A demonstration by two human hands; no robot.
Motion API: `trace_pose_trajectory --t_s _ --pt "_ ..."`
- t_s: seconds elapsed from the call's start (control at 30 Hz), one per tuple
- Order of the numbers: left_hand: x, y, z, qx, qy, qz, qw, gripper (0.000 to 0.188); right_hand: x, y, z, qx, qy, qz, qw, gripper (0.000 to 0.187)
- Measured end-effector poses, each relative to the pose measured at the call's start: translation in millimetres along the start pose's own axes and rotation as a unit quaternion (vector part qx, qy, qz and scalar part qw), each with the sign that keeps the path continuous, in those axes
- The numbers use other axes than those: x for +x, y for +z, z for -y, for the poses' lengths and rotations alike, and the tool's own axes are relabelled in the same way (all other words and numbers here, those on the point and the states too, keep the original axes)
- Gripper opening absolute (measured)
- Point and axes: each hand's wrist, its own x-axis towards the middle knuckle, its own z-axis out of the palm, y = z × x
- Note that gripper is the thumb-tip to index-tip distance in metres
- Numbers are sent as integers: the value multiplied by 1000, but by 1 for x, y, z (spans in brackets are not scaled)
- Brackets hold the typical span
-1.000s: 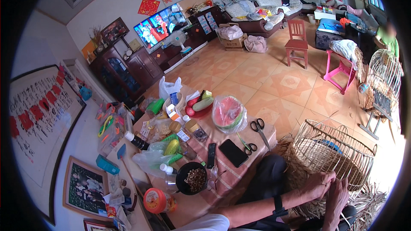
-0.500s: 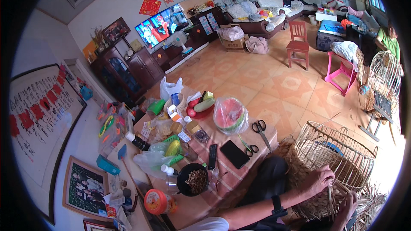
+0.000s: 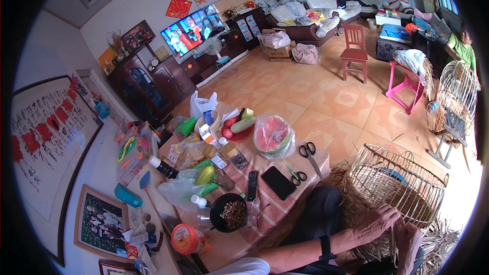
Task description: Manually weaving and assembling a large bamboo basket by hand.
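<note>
A large half-woven basket [image 3: 374, 188] of straw, with bare upright stakes and hoops, stands tilted by my knees at the lower right. My left hand [image 3: 379, 222], with a black band at its wrist, is closed at the basket's near side. Close beside it, my right hand [image 3: 407, 239] is closed too, its fingers almost touching the left ones. Thin straw strands run between the two hands; the exact strand in each grip is partly hidden by the fingers. Loose dry straw [image 3: 443, 242] spreads on the floor to the right of my hands.
To the left, a cloth-covered table [image 3: 275, 214] carries scissors [image 3: 311, 158], a black phone [image 3: 278, 183], a wrapped cut watermelon [image 3: 274, 136] and a dark bowl [image 3: 216, 214] of brown pieces. Farther off are a wooden chair [image 3: 354, 53], a pink stool [image 3: 407, 89] and a person in green [image 3: 463, 53].
My left hand has lowered and turned its back upward, coming nearer the right hand. My right hand has shifted slightly up and left.
</note>
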Motion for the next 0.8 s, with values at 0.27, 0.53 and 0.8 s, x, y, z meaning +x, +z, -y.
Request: trace_pose_trajectory --t_s 0.27,0.53,0.8 --pt "-7 22 9 43 5 -14 999 32 -61 -15 -35 720 359 -113 583 25" --pt "3 29 15 -174 -140 23 974 22 -75 -26 -7 834 208 65 507 31" --pt "11 21 21 -239 -180 63 952 17 -71 5 -86 693 292 -198 629 47"
